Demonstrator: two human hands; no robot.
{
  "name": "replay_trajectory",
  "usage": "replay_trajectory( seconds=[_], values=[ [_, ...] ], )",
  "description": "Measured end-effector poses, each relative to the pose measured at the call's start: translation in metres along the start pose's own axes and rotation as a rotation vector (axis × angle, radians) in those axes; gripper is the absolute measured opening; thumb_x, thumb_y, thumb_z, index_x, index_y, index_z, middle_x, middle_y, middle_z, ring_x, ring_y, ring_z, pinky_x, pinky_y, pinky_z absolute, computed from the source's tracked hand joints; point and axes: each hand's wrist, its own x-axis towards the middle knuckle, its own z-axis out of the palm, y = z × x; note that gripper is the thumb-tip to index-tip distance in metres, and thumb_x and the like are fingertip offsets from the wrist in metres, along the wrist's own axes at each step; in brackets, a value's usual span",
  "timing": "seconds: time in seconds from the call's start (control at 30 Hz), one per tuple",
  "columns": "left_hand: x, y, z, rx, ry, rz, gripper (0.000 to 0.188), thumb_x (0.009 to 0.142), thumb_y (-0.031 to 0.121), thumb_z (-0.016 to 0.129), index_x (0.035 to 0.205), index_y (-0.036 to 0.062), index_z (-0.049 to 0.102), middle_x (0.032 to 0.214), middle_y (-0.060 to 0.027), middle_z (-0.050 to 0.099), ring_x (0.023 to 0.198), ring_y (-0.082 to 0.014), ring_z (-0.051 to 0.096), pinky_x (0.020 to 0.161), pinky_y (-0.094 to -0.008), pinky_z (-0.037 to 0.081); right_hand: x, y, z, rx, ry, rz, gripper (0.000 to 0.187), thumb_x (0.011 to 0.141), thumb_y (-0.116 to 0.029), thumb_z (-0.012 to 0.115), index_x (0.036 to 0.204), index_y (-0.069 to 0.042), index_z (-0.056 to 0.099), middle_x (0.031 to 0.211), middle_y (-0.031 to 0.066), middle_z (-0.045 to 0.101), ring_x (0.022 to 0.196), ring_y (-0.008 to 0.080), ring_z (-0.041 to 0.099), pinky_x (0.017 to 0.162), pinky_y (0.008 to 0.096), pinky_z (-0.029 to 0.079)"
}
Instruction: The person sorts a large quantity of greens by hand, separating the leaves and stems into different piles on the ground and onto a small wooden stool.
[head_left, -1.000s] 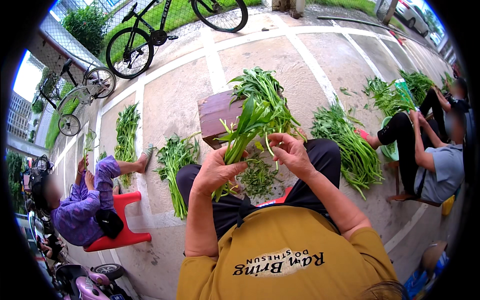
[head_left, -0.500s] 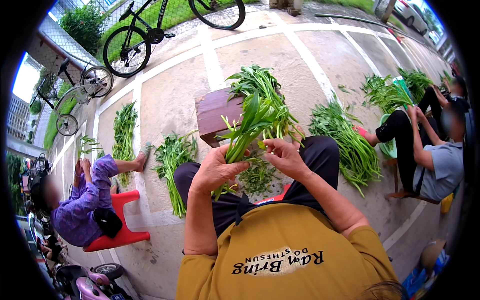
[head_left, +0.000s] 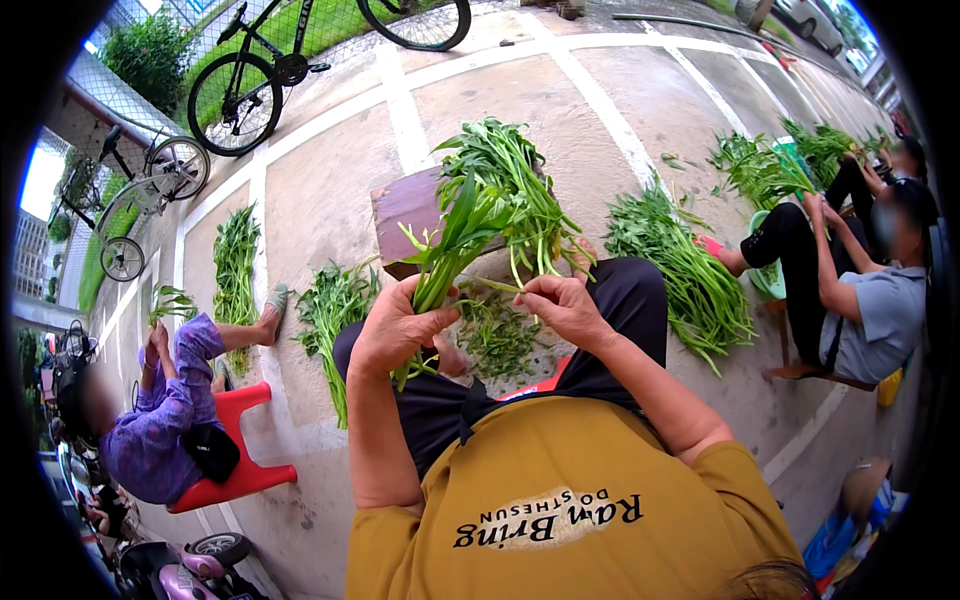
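Note:
My left hand [head_left: 395,328] is closed around a bunch of water spinach [head_left: 450,245], its leaves pointing up and away from me. To its right, my right hand [head_left: 568,308] pinches a thin green leaf [head_left: 498,286] between thumb and fingertips, close to the bunch. Just beyond, a larger heap of water spinach [head_left: 515,180] lies on a low brown wooden stool [head_left: 405,222], its stems hanging over the near side. Below my hands, between my knees, loose picked leaves [head_left: 497,342] are scattered on the ground.
More water spinach lies on the ground at left [head_left: 335,310] and right [head_left: 680,280]. One person in purple [head_left: 165,430] sits on a red plastic stool [head_left: 240,440]; another in grey [head_left: 870,310] holds greens at right. A black bicycle [head_left: 290,70] stands by the fence.
My right hand has drawn slightly left and down, and a leaf now stretches from its fingertips towards the bunch. The left hand still grips the bunch; the whole view has shifted slightly.

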Motion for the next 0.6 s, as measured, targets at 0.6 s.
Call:
replay_trajectory(
  seconds=[0.6],
  values=[
    [-0.017,0.003,-0.033,-0.168,0.083,0.09,0.024,0.08,0.007,0.068,0.102,-0.0012,0.062,0.065,0.0034,0.055,0.045,-0.0035,0.045,0.044,-0.0179,0.038,-0.007,0.012,0.001,0.086,-0.172,0.091,0.022,0.084,-0.003,0.059,0.105,-0.002,0.061,0.078,-0.0047,0.051,0.065,0.0018,0.045,0.058,0.0178,0.038]
  ],
)
